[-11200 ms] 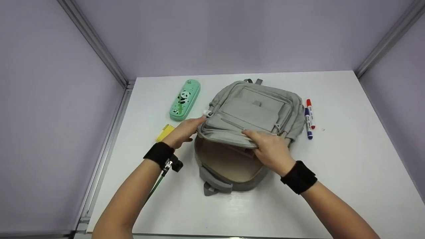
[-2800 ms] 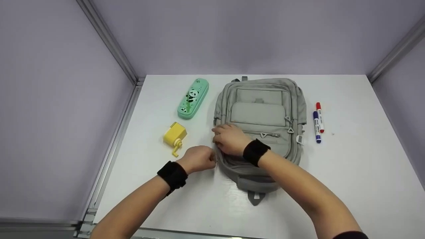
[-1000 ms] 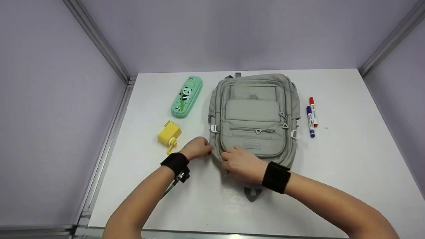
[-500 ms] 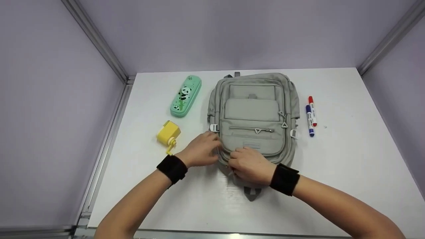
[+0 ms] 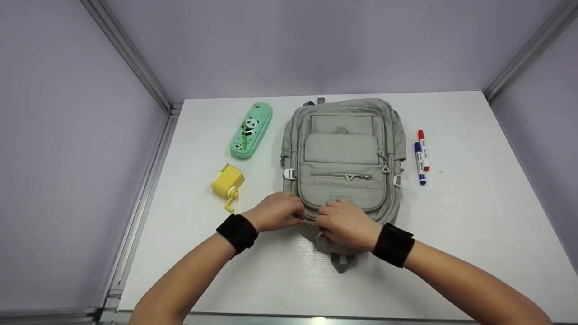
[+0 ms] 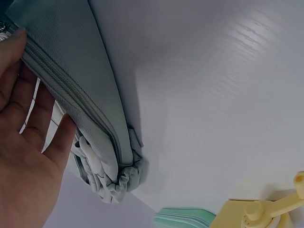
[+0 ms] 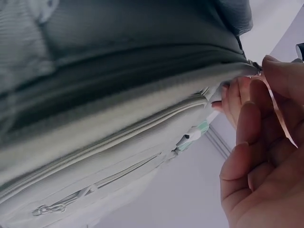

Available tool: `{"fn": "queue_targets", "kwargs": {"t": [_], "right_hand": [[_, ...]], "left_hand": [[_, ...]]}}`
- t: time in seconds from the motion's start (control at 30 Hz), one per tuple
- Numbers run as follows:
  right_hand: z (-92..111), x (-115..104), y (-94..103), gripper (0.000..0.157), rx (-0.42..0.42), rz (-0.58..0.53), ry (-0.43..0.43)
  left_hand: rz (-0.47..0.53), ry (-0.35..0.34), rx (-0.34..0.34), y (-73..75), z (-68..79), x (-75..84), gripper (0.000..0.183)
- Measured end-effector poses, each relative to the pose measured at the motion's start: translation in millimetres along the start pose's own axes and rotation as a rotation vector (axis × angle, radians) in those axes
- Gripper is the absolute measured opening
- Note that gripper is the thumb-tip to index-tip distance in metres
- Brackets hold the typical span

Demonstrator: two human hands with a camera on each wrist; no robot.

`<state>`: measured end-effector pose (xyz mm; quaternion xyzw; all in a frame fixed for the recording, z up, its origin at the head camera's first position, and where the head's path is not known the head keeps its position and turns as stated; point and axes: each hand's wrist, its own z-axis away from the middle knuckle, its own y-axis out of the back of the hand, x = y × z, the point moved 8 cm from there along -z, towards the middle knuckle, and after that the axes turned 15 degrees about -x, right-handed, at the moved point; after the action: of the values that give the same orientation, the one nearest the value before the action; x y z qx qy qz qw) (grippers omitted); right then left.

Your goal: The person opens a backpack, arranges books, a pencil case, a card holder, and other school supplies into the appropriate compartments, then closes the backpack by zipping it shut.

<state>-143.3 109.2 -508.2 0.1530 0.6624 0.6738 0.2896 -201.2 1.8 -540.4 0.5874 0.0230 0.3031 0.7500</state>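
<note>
A grey backpack (image 5: 341, 149) lies front up on the table, its top handle end toward me. My left hand (image 5: 279, 211) pinches the zippered edge at the near left corner. In the left wrist view, its thumb lies on the closed zipper (image 6: 71, 90) and its fingers reach behind the fabric. Just to the right, my right hand (image 5: 347, 225) pinches the zipper pull of the main compartment. In the right wrist view, the pull (image 7: 256, 67) sits between thumb and forefinger, and a dark gap along the unzipped edge runs away from it.
Left of the backpack lie a green panda pencil case (image 5: 251, 131) and a yellow crank pencil sharpener (image 5: 228, 181). A red marker (image 5: 423, 149) and a blue marker (image 5: 420, 163) lie to its right. Walls border the white table (image 5: 469, 253) at the back and sides.
The lifted front flap has come down over the gaping compartment. The right hand has moved with the zipper pull around the near left corner and rightward; the left hand has followed along the edge.
</note>
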Motion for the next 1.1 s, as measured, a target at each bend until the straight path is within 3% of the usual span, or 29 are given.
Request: {"fn": "queue_targets", "kwargs": {"t": [0.37,1.1], "right_hand": [[31.0,19.0,1.8,0.013,0.083,-0.046,-0.041],[67.1,44.3,1.0,0.024,0.094,-0.187,-0.155]], "left_hand": [[-0.030,-0.023,0.018,1.6,0.5,4.6,0.008],[-0.011,-0.016,-0.030,0.9,-3.7,2.7,0.004]]}}
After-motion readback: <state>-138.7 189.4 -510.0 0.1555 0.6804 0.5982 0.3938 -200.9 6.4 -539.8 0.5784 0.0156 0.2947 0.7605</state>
